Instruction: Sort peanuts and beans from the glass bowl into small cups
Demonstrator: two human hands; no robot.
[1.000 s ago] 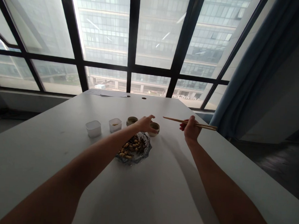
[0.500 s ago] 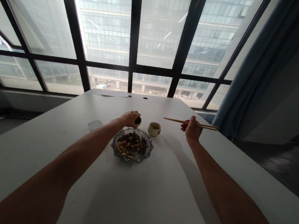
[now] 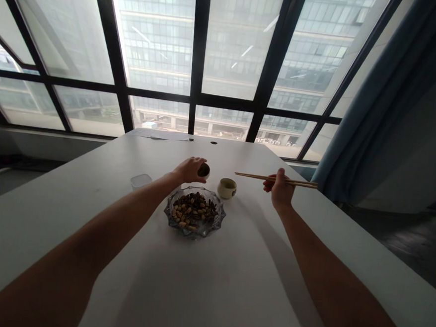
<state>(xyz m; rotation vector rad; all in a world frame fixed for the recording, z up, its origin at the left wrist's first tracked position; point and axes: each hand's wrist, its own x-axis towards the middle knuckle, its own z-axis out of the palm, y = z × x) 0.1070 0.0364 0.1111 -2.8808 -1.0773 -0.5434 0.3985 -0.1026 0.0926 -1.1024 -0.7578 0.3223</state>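
Note:
My left hand grips a small round cup just behind the glass bowl. The cup is tilted with its mouth facing me, and its inside looks dark; what it holds I cannot make out. Below it, a scalloped glass bowl contains peanuts and dark seeds. A cream-coloured cup with a dark mark stands upright on the table, behind the bowl and to its right. Farther right, my right hand is closed around a pair of wooden chopsticks. Their tips point left, above the table and behind the cream-coloured cup.
Left of my left forearm sits a clear plastic container. Papers lie at the far edge of the white table. Large windows rise behind it, and a blue curtain hangs on the right.
My left hand has lifted the small cup slightly, up and away from the bowl. The chopstick tips have shifted a little to the left. The bowl and the cream-coloured cup stay in place.

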